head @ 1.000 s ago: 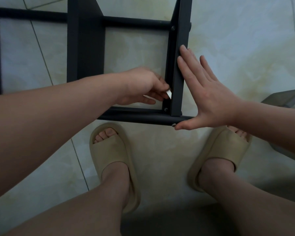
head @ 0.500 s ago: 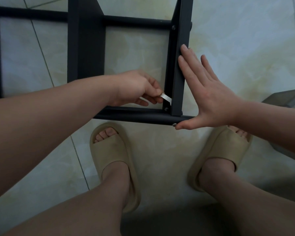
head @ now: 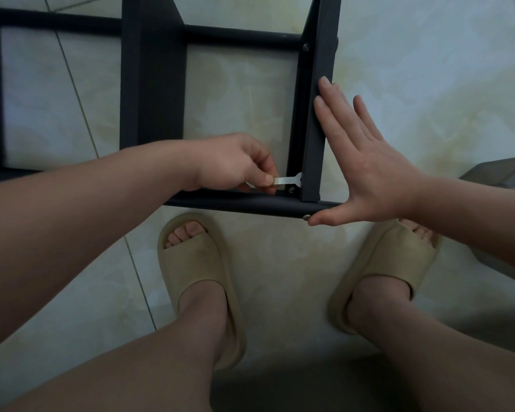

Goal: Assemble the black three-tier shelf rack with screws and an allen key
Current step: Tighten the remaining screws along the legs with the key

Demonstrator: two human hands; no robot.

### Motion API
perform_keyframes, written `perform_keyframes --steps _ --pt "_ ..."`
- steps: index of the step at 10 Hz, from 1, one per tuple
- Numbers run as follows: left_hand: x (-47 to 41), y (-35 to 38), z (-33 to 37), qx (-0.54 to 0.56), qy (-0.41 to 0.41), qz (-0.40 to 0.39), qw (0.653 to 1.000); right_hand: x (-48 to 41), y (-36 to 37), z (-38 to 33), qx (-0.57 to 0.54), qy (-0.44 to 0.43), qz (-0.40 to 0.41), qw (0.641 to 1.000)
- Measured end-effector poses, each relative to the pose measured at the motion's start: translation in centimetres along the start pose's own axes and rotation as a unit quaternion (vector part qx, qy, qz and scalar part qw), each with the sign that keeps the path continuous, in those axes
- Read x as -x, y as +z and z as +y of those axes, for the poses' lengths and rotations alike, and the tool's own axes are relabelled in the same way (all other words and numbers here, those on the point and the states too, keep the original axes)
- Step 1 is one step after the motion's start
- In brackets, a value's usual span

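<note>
The black rack frame (head: 149, 93) stands on the tiled floor below me, seen from above. My left hand (head: 235, 165) pinches a small flat silver wrench (head: 287, 180). The wrench lies level, its head against the inner face of the right upright (head: 315, 144) just above the near corner. A screw head (head: 293, 190) shows in that corner below the wrench, another (head: 306, 217) at the end of the near crossbar (head: 235, 202). My right hand (head: 366, 162) presses flat with straight fingers against the outer side of the upright, thumb along the crossbar end.
My two feet in beige slides (head: 202, 281) stand on the pale tiles just in front of the frame. A grey panel (head: 500, 173) lies at the right edge behind my right forearm. A third screw (head: 306, 47) sits at the upright's far joint.
My left hand has swung the wrench down from a tilted pose to lie level, drawing back to the left a little. My right hand has kept its place on the upright.
</note>
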State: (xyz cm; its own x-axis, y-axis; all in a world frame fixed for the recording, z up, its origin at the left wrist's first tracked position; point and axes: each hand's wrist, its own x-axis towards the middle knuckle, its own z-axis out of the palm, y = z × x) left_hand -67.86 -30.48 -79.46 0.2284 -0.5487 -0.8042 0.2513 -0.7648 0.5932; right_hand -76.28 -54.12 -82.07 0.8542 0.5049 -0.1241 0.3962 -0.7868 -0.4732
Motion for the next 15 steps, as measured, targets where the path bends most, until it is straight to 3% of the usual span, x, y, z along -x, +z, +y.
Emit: perform_keyframes --steps 3,6,7,8,9,10,15 --pt "0.1 0.1 -0.3 -0.063 -0.01 -0.009 0.998 0.0 0.1 0.0 0.0 0.001 0.003 1.0" --pt "-0.3 -0.4 1.0 -0.103 0.047 0.099 0.989 -0.2 -0.1 -0.1 -0.007 0.0 0.0 1.0" --pt "-0.5 0.1 1.5 -0.017 0.059 0.093 0.994 -0.3 -0.1 -0.1 -0.009 0.0 0.0 1.0" --pt "-1.0 0.7 1.7 0.086 0.019 0.074 0.993 -0.3 -0.1 -0.1 -0.006 0.0 -0.001 1.0" --pt "-1.5 1.3 1.9 0.2 -0.03 0.059 0.978 -0.3 -0.1 -0.1 -0.007 0.0 -0.001 1.0" --pt "-1.8 1.4 2.1 0.247 -0.051 0.078 0.964 -0.3 -0.1 -0.1 -0.008 0.001 -0.001 1.0" --pt "-1.8 1.8 2.6 0.245 -0.035 0.112 0.963 -0.3 -0.1 -0.1 -0.018 -0.002 0.006 1.0"
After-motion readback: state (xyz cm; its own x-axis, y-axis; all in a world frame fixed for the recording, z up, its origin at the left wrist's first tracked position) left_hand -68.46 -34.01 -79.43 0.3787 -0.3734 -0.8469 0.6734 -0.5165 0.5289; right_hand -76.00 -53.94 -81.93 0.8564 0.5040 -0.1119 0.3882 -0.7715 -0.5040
